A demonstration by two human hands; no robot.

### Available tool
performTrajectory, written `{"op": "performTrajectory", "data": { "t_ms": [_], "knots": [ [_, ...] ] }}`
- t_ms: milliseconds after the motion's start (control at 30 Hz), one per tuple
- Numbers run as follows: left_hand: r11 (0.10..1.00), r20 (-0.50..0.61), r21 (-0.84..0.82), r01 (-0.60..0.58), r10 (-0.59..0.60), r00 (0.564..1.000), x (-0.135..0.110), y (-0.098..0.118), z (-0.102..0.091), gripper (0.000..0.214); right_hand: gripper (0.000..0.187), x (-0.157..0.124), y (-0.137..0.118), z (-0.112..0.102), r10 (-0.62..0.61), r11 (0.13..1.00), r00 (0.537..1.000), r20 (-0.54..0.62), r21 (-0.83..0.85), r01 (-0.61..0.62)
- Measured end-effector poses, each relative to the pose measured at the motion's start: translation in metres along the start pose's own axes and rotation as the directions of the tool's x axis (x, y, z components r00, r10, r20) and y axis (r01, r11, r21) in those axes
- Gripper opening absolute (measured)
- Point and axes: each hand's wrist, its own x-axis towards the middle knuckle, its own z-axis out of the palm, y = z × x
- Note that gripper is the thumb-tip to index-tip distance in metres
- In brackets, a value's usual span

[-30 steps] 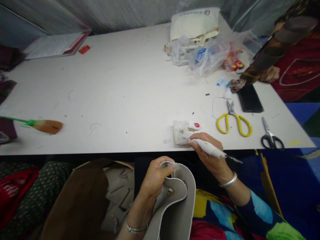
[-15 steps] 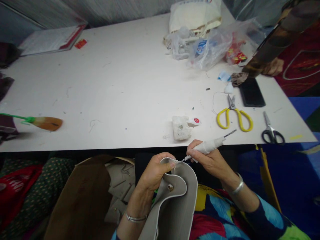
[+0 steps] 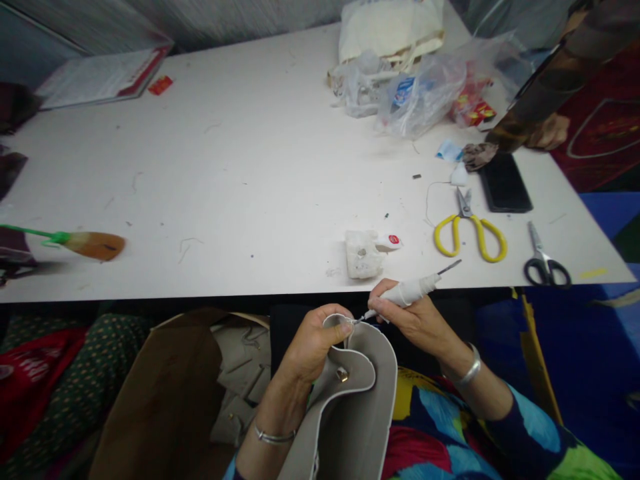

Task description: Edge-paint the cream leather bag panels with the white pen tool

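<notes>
My left hand (image 3: pixel 313 343) pinches the folded upper edge of a grey leather piece (image 3: pixel 350 413) that rests on my lap below the table edge. My right hand (image 3: pixel 417 320) grips a thin tool wrapped in white tape (image 3: pixel 407 292), its pointed tip touching the leather's edge right at my left thumb. Just beyond, on the white table (image 3: pixel 250 173), a whitish block (image 3: pixel 361 253) sits with a small white tube with a red label (image 3: pixel 389 241) beside it.
Yellow-handled scissors (image 3: pixel 470 230), black scissors (image 3: pixel 545 263) and a black phone (image 3: pixel 504 183) lie to the right. Another person's hand (image 3: pixel 547 133) rests by the phone. Plastic bags (image 3: pixel 415 97) and a cloth bag (image 3: pixel 390 30) stand at the back. A brush (image 3: pixel 87 243) lies left.
My right hand lifted the taped tool from the whitish block, turned it, and brought its tip to the leather edge held by my left hand. The view shifted slightly.
</notes>
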Motion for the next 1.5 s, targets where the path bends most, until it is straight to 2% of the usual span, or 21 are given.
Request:
{"op": "performTrajectory", "data": {
  "t_ms": [67,167,233,300,367,400,467,533,567,633,733,800,867,933,1067,1200,1400,1500],
  "knots": [
    [1.0,-0.015,-0.024,0.0,-0.001,1.0,0.0,-0.002,0.001,0.036,0.026,-0.001,-0.001,-0.002,0.006,0.999,1.0,0.01,-0.034,-0.005],
    [0.999,-0.026,-0.041,-0.013,0.011,1.0,0.0,-0.003,0.002,0.035,0.023,-0.005,-0.003,-0.007,-0.013,0.993,0.996,0.087,-0.119,0.023],
    [0.999,-0.022,-0.049,-0.018,0.017,1.0,0.0,-0.003,0.003,0.036,0.02,-0.009,-0.005,-0.011,-0.114,0.96,0.974,0.194,-0.23,0.158],
    [0.998,-0.014,-0.059,-0.016,0.015,1.0,-0.001,-0.003,0.004,0.037,0.018,-0.012,-0.009,-0.015,-0.241,0.866,0.91,0.338,-0.348,0.359],
    [0.998,-0.005,-0.062,-0.014,0.014,1.0,-0.001,-0.002,0.005,0.038,0.015,-0.015,-0.015,-0.017,-0.294,0.752,0.842,0.452,-0.435,0.496],
    [0.998,0.0,-0.058,-0.016,0.016,1.0,-0.001,-0.002,0.006,0.038,0.015,-0.016,-0.019,-0.018,-0.306,0.72,0.827,0.471,-0.453,0.525],
    [0.999,-0.004,-0.04,-0.028,0.028,1.0,-0.002,-0.001,0.008,0.036,0.018,-0.019,-0.026,-0.021,-0.36,0.719,0.826,0.434,-0.435,0.542],
    [0.998,-0.031,0.0,-0.056,0.056,0.998,-0.004,-0.001,0.01,0.033,0.02,-0.023,-0.028,-0.022,-0.408,0.787,0.867,0.287,-0.37,0.493],
    [0.996,-0.049,0.027,-0.08,0.081,0.996,-0.005,-0.001,0.01,0.031,0.018,-0.025,-0.027,-0.022,-0.391,0.842,0.9,0.194,-0.32,0.435],
    [0.985,-0.071,0.103,-0.136,0.143,0.987,-0.01,-0.001,0.012,0.026,0.015,-0.03,-0.02,-0.019,-0.254,0.948,0.965,0.059,-0.183,0.261],
    [0.935,-0.079,0.269,-0.229,0.258,0.963,-0.02,-0.001,0.015,0.02,0.037,-0.037,-0.006,-0.006,-0.027,0.998,0.999,0.025,0.057,0.026],
    [0.887,-0.083,0.377,-0.266,0.319,0.944,-0.027,0.0,0.016,0.017,0.037,-0.042,0.0,0.004,0.048,0.988,0.999,0.025,0.148,-0.052],
    [0.846,-0.088,0.454,-0.279,0.355,0.931,-0.034,0.001,0.018,0.014,0.032,-0.045,0.0,0.015,0.064,0.982,0.998,0.001,0.177,-0.063],
    [0.812,-0.094,0.507,-0.288,0.385,0.918,-0.04,0.003,0.021,0.012,0.025,-0.048,-0.003,0.024,0.056,0.989,0.997,-0.045,0.138,-0.05],
    [0.777,-0.113,0.549,-0.308,0.434,0.894,-0.048,0.005,0.026,0.013,0.021,-0.053,-0.011,0.034,0.086,0.994,0.985,-0.149,0.086,-0.074],
    [0.76,-0.07,0.558,-0.332,0.442,0.894,-0.055,0.007,0.029,0.016,0.024,-0.057,-0.022,0.038,0.127,0.98,0.983,-0.132,0.167,-0.105],
    [0.705,0.002,0.592,-0.392,0.485,0.875,-0.069,0.006,0.032,0.018,0.023,-0.065,-0.026,0.041,0.059,0.988,0.985,-0.16,0.153,-0.035],
    [0.721,0.021,0.569,-0.396,0.469,0.883,-0.077,0.004,0.032,0.022,0.022,-0.07,-0.023,0.043,0.047,0.985,0.988,-0.15,0.171,-0.021]
  ]
}}
